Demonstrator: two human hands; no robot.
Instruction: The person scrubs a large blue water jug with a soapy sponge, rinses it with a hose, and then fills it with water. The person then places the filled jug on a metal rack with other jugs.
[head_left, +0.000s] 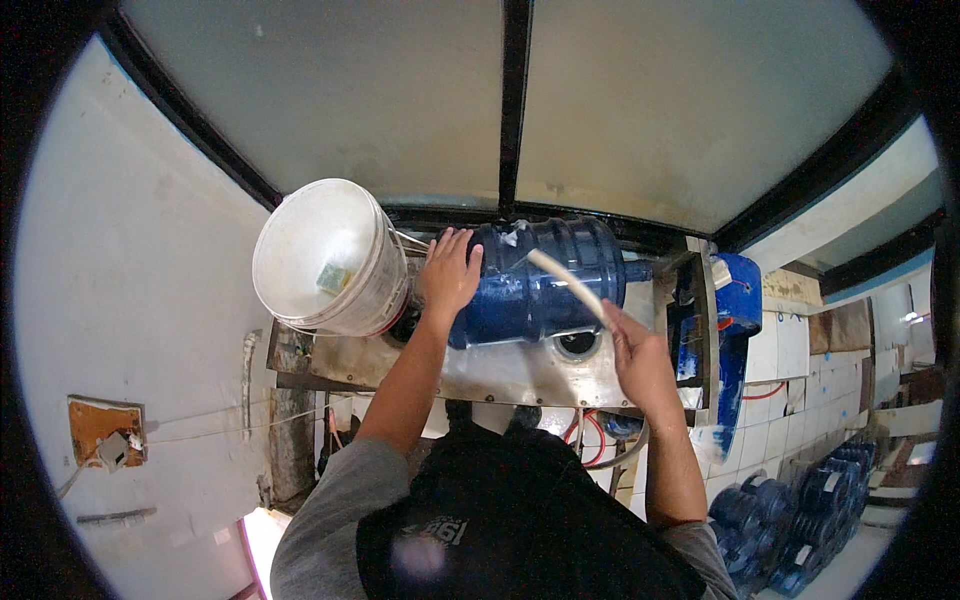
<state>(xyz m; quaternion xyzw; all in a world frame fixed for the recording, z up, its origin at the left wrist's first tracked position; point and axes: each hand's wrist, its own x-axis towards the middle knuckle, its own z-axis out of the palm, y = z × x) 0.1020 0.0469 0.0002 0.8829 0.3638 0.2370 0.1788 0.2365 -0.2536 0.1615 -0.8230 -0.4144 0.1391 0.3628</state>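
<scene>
I note my left hand point(453, 275) flat, ungrasping, on the sideways blue jug point(532, 295), presumably against rolling; my right hand point(642, 362) grips the pale hose point(567, 278), likely for aim

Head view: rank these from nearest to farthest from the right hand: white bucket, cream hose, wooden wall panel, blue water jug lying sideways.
1. Cream hose: in the right hand.
2. Blue water jug: just beyond that hand.
3. White bucket: left of the jug.
4. Wooden wall panel: far left.
</scene>
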